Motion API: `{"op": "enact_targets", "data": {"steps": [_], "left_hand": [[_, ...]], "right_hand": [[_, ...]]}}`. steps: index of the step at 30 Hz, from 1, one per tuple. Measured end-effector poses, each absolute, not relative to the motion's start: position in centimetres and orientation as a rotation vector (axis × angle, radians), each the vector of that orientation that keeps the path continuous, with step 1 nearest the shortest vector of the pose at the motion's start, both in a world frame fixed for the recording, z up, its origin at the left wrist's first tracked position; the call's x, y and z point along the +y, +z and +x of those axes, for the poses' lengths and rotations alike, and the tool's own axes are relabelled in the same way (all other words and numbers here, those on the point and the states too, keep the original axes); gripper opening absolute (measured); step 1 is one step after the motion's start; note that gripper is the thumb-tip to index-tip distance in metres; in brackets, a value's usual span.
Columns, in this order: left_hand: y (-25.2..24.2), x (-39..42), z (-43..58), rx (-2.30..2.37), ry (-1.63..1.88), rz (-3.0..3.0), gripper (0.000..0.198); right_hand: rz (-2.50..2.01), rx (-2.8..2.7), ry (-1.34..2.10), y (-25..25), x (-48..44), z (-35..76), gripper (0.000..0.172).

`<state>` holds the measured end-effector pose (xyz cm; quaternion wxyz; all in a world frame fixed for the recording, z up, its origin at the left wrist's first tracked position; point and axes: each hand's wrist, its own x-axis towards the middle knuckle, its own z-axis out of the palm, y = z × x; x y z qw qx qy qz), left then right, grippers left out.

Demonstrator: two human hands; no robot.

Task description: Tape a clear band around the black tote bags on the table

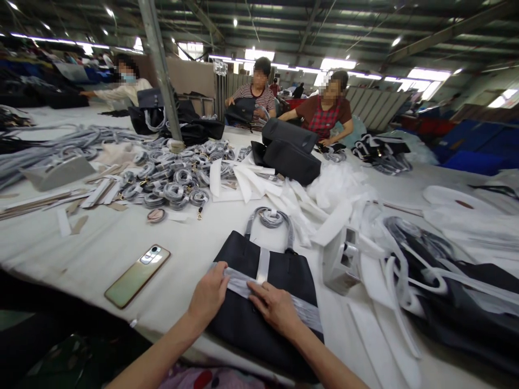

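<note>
A black handbag (pixel 279 337) lies flat on the table in front of me, its wrapped handles pointing away. Across its front runs a translucent plastic film strip (pixel 239 282), and a shorter film piece (pixel 263 262) crosses the upper middle. My left hand (pixel 208 294) is closed at the bag's left side, pinching the strip's end between thumb and fingers. On the strip near the middle rests my right hand (pixel 275 308), its fingers stretched out and touching the film. A coiled wrapped strap (pixel 271 218) lies between the handles.
Left of the bag lies a phone (pixel 138 275); a tape dispenser (pixel 343 262) stands to its right. Beyond are several coiled straps (pixel 178 186), white paper sheets (pixel 247 181) and black bags (pixel 294 159). More wrapped black bags (pixel 466 302) lie at right. Several people work across the table.
</note>
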<state>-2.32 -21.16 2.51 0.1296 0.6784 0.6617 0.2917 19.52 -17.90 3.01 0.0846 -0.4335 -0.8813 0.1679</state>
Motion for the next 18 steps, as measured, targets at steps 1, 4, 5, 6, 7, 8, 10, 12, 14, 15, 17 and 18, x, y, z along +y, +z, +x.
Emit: {"op": "enact_targets", "data": {"steps": [1, 4, 5, 6, 7, 8, 10, 12, 14, 15, 17, 18], "left_hand": [[2.4, -22.0, -1.9, 1.909, 0.893, 2.071, 0.024], [2.0, -24.8, 0.1, 1.688, 0.843, 2.454, 0.036], [1.8, -25.5, 0.8, 1.609, 0.773, 2.563, 0.041], [1.6, -26.1, 1.5, 1.564, 0.699, 2.644, 0.045], [1.3, -26.4, 2.0, 1.559, 0.631, 2.693, 0.050], [1.1, -26.5, 2.3, 1.589, 0.578, 2.709, 0.055], [0.6, -26.1, 2.4, 1.686, 0.510, 2.682, 0.069], [0.2, -25.5, 2.1, 1.761, 0.465, 2.639, 0.084], [-0.2, -25.2, 1.5, 1.820, 0.434, 2.602, 0.092], [-0.3, -25.2, 1.3, 1.856, 0.422, 2.580, 0.093], [-0.4, -25.5, 0.8, 1.940, 0.395, 2.528, 0.092], [-0.3, -25.7, 0.6, 1.979, 0.378, 2.501, 0.091]], "right_hand": [[-1.301, -2.637, 0.488, 2.9, -17.9, 19.5, 0.037], [-1.322, -2.666, 0.472, 2.5, -17.7, 19.6, 0.038], [-1.324, -2.677, 0.471, 2.4, -17.7, 19.6, 0.039], [-1.325, -2.687, 0.471, 2.3, -17.7, 19.7, 0.039], [-1.326, -2.695, 0.468, 2.3, -17.7, 19.7, 0.041], [-1.328, -2.701, 0.464, 2.3, -17.7, 19.6, 0.041], [-1.335, -2.698, 0.449, 2.4, -17.8, 19.6, 0.040], [-1.333, -2.679, 0.433, 2.5, -17.9, 19.5, 0.039], [-1.320, -2.667, 0.426, 2.4, -18.0, 19.5, 0.039], [-1.316, -2.666, 0.423, 2.4, -18.0, 19.5, 0.039], [-1.313, -2.672, 0.416, 2.2, -17.9, 19.4, 0.039], [-1.311, -2.673, 0.412, 2.1, -17.9, 19.4, 0.039]]}}
